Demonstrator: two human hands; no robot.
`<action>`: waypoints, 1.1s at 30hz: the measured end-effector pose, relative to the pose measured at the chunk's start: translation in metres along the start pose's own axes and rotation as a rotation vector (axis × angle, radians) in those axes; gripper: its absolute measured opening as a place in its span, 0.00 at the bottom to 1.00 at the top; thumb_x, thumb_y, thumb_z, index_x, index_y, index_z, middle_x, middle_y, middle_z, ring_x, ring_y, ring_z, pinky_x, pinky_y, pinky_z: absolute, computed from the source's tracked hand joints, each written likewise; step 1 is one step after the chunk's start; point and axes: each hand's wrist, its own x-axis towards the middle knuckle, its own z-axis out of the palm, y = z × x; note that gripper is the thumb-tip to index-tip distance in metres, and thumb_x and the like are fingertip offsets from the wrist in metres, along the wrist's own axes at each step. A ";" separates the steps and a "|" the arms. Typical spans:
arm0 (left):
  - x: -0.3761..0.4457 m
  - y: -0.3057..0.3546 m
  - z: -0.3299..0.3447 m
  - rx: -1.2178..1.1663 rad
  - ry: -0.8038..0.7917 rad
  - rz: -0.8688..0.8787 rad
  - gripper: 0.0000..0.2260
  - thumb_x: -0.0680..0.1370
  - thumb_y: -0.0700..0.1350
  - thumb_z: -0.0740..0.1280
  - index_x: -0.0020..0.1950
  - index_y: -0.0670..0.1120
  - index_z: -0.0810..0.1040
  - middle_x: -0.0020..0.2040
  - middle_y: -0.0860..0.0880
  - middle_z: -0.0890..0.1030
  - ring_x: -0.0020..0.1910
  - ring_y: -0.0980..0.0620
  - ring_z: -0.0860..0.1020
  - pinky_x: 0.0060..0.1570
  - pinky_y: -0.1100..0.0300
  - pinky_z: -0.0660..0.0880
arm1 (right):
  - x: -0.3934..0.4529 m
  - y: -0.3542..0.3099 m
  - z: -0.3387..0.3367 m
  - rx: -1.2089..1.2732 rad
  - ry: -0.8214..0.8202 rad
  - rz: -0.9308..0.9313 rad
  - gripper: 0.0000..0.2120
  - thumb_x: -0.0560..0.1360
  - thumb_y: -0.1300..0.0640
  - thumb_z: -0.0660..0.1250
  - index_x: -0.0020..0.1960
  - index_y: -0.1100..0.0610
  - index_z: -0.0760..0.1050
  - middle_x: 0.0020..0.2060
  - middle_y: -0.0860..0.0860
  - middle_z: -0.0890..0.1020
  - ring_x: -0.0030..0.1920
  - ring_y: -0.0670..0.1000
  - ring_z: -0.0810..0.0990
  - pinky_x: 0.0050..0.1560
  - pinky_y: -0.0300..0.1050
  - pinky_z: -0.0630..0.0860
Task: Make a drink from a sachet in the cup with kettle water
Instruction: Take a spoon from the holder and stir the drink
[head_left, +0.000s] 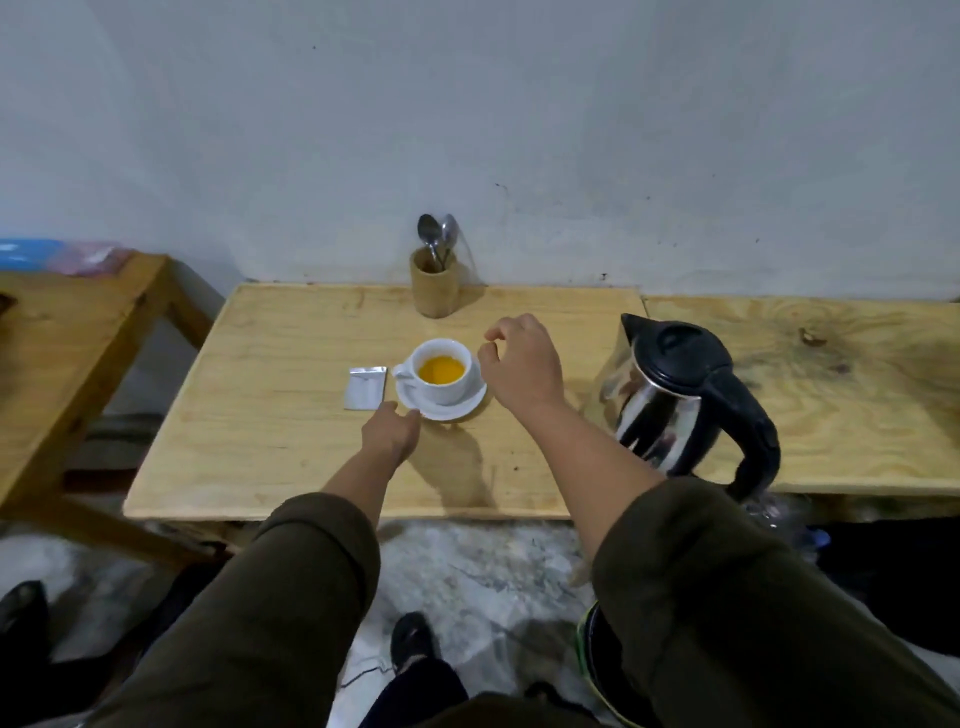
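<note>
Both grips empty: left hand (392, 428) touches saucer (470, 402), right hand (522, 364) half-open beside cup (444, 371).

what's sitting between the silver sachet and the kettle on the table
In the head view, the white cup of orange drink on its saucer, and the right hand, lie between sachet and kettle.

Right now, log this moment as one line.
cup: orange drink, on saucer | sachet: left of cup | left hand: touching saucer | right hand: empty | kettle: standing
</note>
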 end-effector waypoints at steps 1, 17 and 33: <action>0.007 0.000 -0.007 -0.011 0.015 0.002 0.24 0.81 0.49 0.57 0.75 0.41 0.62 0.73 0.40 0.68 0.72 0.39 0.67 0.69 0.53 0.65 | 0.009 -0.008 0.007 0.018 -0.019 0.027 0.10 0.75 0.59 0.61 0.52 0.61 0.77 0.55 0.57 0.76 0.57 0.56 0.74 0.51 0.47 0.72; 0.081 0.023 -0.044 -0.014 -0.145 0.137 0.22 0.80 0.54 0.58 0.71 0.44 0.70 0.70 0.45 0.74 0.69 0.46 0.71 0.65 0.58 0.66 | 0.153 -0.048 0.072 -0.007 -0.079 0.236 0.13 0.78 0.53 0.58 0.52 0.57 0.78 0.44 0.53 0.78 0.40 0.49 0.70 0.40 0.42 0.66; 0.107 0.018 -0.050 -0.208 -0.190 -0.018 0.20 0.68 0.56 0.72 0.58 0.51 0.83 0.60 0.51 0.83 0.61 0.53 0.79 0.66 0.53 0.73 | 0.229 -0.039 0.120 -0.342 -0.301 0.221 0.16 0.76 0.53 0.56 0.56 0.58 0.77 0.64 0.55 0.73 0.68 0.58 0.62 0.70 0.57 0.60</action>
